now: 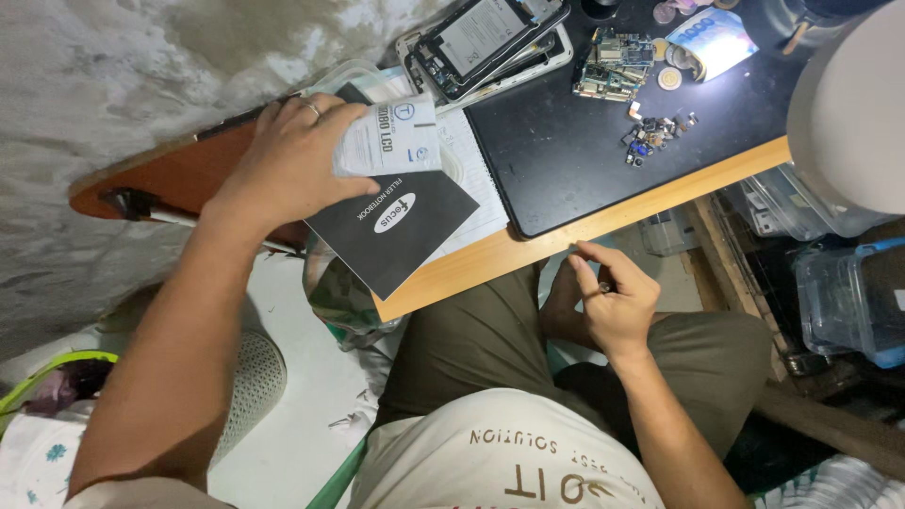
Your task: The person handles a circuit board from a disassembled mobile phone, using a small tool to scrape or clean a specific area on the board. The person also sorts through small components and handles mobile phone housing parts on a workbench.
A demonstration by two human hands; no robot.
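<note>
Head view: left hand (287, 165) grips a small white packet (391, 137) by its left edge, thumb and fingers wrapped over it, so the printed face stays readable; a ring sits on one finger. Packet hovers over the desk's (566, 236) left end, just above a black notebook (391, 226) that overhangs the front edge, corner sticking off into the lap. Notebook lies on white papers (476, 174), which keeps them pinned. Right hand (608, 302) is below the front edge, over the thigh, fingers loosely curled, thumb and forefinger pinched together; cannot tell whether anything small is between them. Black mat (584, 151) covers the desk's right half up to the front edge, likely as work surface for parts: circuit board (613, 66) and a scatter of tiny components (655, 132) sit near its middle and back. Stripped phone frames (485, 38) are stacked at the back edge, overlapping the mat's left corner. Clear plastic boxes (839, 283) stand on the floor right of the desk.
</note>
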